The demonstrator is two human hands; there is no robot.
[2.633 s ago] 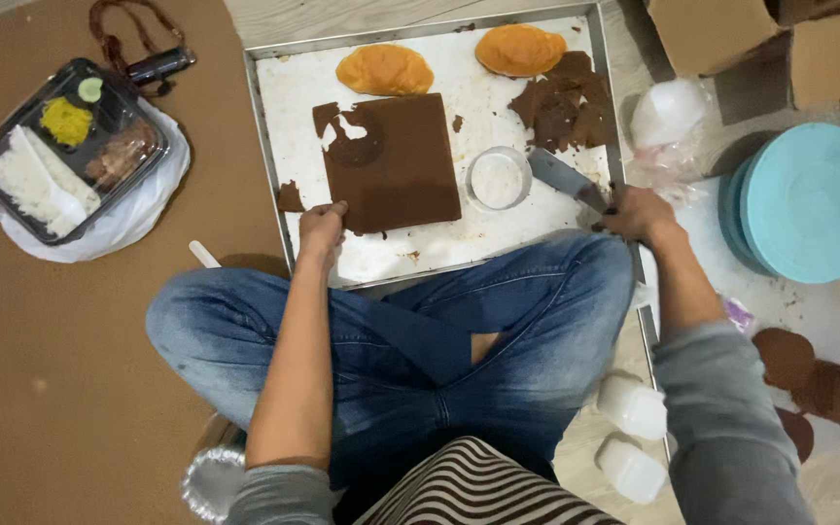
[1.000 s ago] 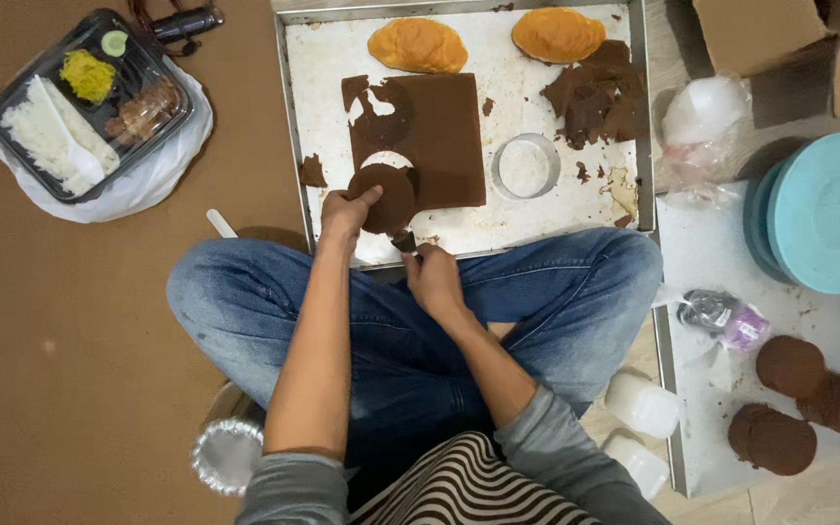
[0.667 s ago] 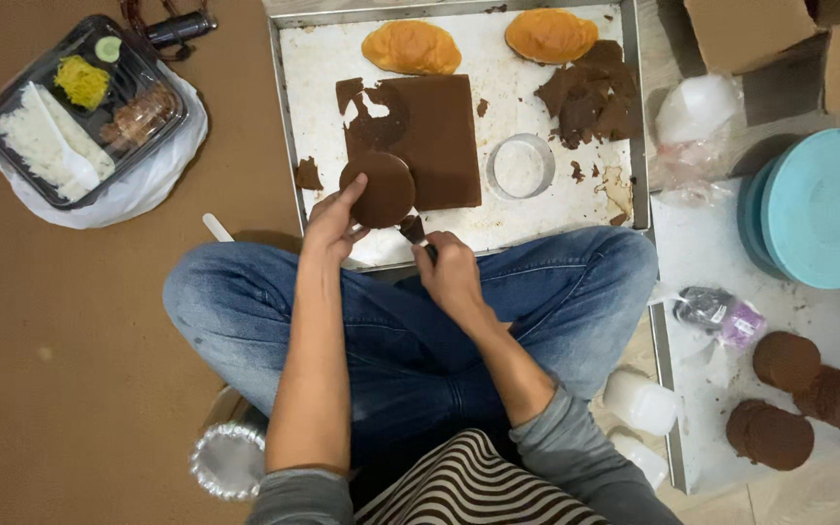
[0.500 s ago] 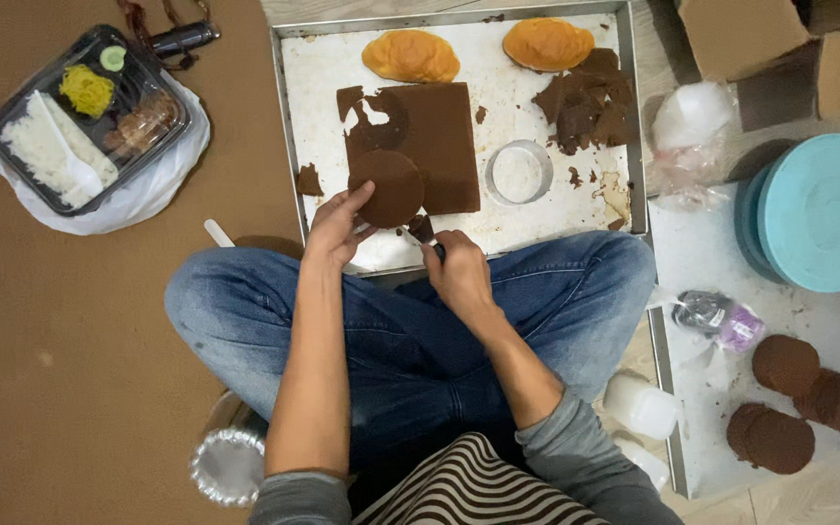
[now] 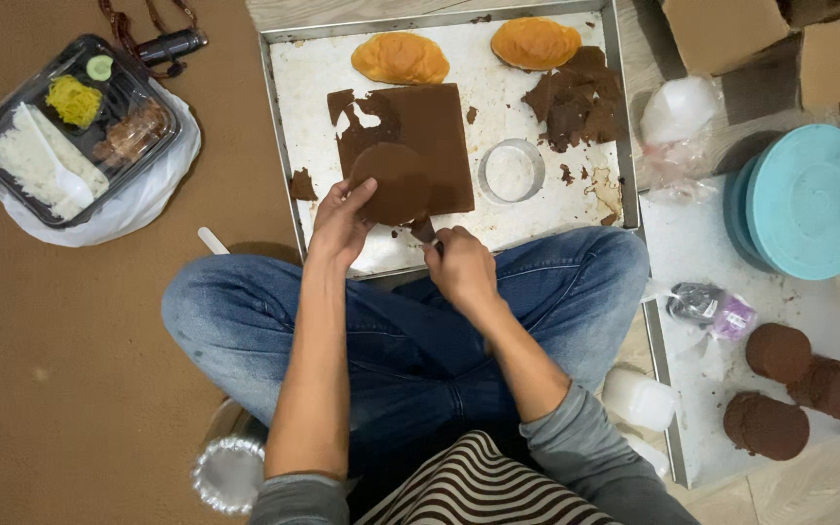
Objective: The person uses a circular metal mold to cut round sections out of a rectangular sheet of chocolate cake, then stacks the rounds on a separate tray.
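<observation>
Since 2.6 s back, right hand (image 5: 461, 268) has left the tray's far edge and now pinches a small blade beside the round brown disc (image 5: 393, 183), which left hand (image 5: 340, 220) grasps by its rim. Step: freeing the disc from the brown sheet (image 5: 420, 136). Next: careful lift. Metal tray (image 5: 280, 146) on brown floor.

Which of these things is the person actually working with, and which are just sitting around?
In use: left hand holding the round brown cake disc; right hand; brown cake sheet; metal tray; ring cutter.

Lying about: meal box; turquoise turntable; two orange buns; stacked brown discs.
</observation>
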